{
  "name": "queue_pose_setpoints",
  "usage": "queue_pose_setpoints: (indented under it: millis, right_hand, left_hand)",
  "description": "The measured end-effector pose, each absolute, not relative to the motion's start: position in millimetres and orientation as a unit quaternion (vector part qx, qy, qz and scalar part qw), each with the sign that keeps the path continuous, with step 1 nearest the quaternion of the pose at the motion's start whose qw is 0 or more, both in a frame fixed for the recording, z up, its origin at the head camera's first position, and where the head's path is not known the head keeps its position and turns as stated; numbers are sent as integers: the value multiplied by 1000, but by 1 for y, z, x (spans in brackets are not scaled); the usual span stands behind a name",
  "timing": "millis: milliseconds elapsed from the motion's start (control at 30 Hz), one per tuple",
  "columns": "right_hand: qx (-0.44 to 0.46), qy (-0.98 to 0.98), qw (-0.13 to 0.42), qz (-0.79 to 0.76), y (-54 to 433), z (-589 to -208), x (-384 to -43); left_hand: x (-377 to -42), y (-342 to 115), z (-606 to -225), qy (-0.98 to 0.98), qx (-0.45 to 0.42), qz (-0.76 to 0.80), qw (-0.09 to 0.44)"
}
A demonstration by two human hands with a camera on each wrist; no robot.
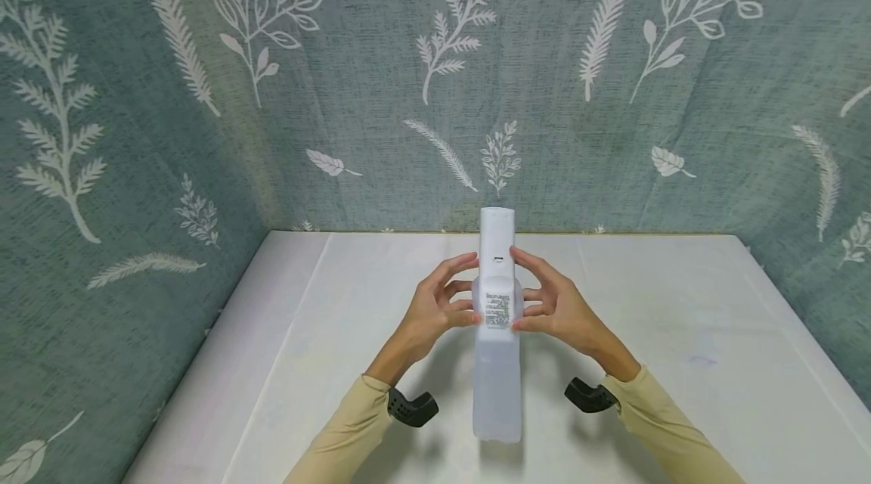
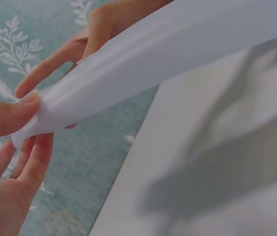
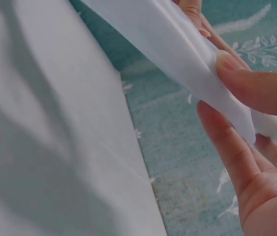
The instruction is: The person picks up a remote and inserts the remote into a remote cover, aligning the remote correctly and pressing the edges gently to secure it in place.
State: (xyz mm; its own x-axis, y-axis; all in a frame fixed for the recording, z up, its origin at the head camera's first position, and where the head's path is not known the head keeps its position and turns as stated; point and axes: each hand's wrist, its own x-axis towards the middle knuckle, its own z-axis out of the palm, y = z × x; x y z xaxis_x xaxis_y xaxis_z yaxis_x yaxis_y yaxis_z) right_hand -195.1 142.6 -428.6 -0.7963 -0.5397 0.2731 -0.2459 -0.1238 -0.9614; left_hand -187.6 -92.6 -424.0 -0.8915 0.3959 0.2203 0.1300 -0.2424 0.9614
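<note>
Both hands hold a long, slim white plastic device (image 1: pixel 497 352) above the table, its long side running away from me. The far part is opaque white with a small dark slot, the middle carries a printed label (image 1: pixel 497 311), and the near part looks translucent. My left hand (image 1: pixel 438 306) grips its left edge, thumb beside the label and fingers spread along the side. On the opposite edge my right hand (image 1: pixel 561 306) does the same. In the left wrist view, the left thumb (image 2: pixel 10 115) presses the device's narrower end. The right wrist view shows the right thumb (image 3: pixel 249 86) against its smooth side.
A white-covered table (image 1: pixel 340 348) lies below, with shadows of the hands and device on it. Green fabric (image 1: pixel 367 76) with white leaf prints rises behind the table and along both sides. Dark wrist-worn pieces (image 1: pixel 413 407) sit at both cuffs.
</note>
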Motion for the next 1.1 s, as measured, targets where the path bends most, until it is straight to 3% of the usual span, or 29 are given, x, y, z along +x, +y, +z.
queue_pose_setpoints:
  millis: [400,1100]
  right_hand:
    - [-309,657,114,-678,143,-423,-194]
    - [-298,644,130,-693,143,-426,-193]
  left_hand:
    - [-188,-96,-419,629,247,730,105]
    - [-185,-95,-419,632,218,737,101]
